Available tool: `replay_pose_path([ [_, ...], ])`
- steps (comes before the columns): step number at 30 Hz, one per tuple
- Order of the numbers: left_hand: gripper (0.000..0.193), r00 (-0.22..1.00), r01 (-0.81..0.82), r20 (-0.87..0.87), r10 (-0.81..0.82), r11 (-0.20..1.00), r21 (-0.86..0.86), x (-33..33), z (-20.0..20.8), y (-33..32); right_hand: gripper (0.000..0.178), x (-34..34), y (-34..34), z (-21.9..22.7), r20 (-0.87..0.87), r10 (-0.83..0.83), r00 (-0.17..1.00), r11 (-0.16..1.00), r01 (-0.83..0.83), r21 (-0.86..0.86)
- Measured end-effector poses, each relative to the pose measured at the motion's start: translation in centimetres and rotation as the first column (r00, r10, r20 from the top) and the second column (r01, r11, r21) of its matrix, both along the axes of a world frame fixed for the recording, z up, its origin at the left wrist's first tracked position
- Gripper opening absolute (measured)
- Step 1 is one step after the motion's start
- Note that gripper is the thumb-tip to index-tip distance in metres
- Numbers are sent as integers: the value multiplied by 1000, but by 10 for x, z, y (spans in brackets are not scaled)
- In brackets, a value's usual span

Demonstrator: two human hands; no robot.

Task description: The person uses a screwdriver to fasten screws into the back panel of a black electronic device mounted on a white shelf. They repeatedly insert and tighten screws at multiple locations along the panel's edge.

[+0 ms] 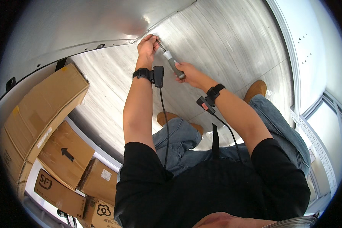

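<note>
My right hand [189, 74] is wrapped round the grey handle of a screwdriver [173, 64], whose white collar and metal shaft slant up and to the left. At the far end of the shaft is my left hand [147, 45], its fingers pinched together around the tip. Whatever small piece they may hold is hidden by the fingers. Both hands are close to the lower edge of a large shiny metal panel [102, 22], near its corner. Along that edge are several small holes and slots.
A wood-look floor [224, 41] lies beneath my hands. Stacked cardboard boxes [45, 110] stand at the left. A white wall or frame [285, 41] curves along the right, with perforated metal strips [315, 144] lower down. Black cables run from both wrist straps.
</note>
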State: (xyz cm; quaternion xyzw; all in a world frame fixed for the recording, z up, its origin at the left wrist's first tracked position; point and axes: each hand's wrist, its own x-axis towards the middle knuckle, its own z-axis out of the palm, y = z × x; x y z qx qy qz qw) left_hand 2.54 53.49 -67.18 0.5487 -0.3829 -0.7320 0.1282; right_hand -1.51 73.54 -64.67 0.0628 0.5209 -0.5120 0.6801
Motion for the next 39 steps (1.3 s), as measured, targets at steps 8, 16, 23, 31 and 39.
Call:
replay_pose_path([
  [8,21,993,59,-109,-48,994,97,-26,13,27,39,-108,14,82,-419,449,789,893,-381,241],
  [16,15,792,462,-420,-444,884,-63,-134,128,95,47,-254,66,294,-652,735,185,674,-302,674],
  [23,15,545,626,-403,-735,677,-388,-224,237,196,33,-329,196,424,-620,715,322,698,-366,615],
  [31,19,493,721,-208,-845,530,-446,-309,210,314,37,-352,392,279,-888,168,428,982,10,190],
  [39,28,302,714,129,-944,135,-687,-393,164,387,39,-292,481,150,-539,-649,537,724,653,-221],
])
